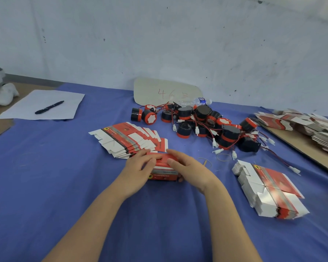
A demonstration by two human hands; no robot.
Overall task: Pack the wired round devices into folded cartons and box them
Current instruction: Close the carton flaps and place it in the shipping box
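Left hand (138, 167) and right hand (189, 167), curled around red carton (164, 174).

Both forearms bare, angled in from the bottom edge, converging at centre. Left hand (140, 166) palm down, fingers curled over the carton (164, 173) top-left. Right hand (190, 167) grips its right end, fingertips wrapped round the near side.

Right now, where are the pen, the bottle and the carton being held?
pen (49, 107), head view, middle of its black barrel.
bottle (194, 101), head view, clear body beside the label.
carton (165, 176), head view, red front face with the printed strip.
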